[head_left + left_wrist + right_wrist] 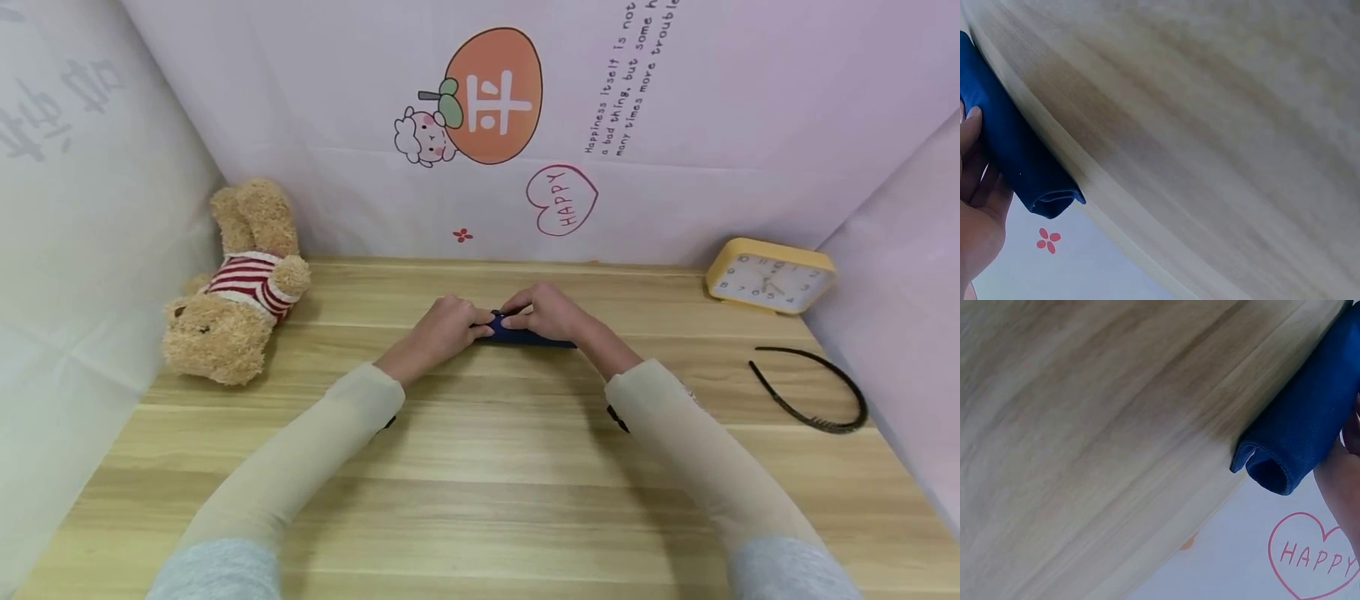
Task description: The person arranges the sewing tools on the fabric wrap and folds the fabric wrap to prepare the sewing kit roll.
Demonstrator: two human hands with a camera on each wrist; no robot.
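Note:
A dark blue roll of soft, leather-like material (536, 337) lies on the wooden table toward the back wall. Its open, hollow ends show in both wrist views. My left hand (444, 327) pinches the roll left of its middle with thumb and forefinger. From the other side, my right hand (551, 312) holds it, thumb and fingers bent at the top near the left fingertips. Part of the roll is hidden behind the hands. In the left wrist view, the fingers lie along the blue roll (1016, 137); in the right wrist view, the hand is mostly cut off beside the roll (1310, 419).
A teddy bear (243, 287) in a striped shirt lies at the back left. The yellow clock (771, 275) stands at the back right, with a black headband (821, 425) in front of it. White printed sheets (337, 100) enclose the wooden table (487, 483).

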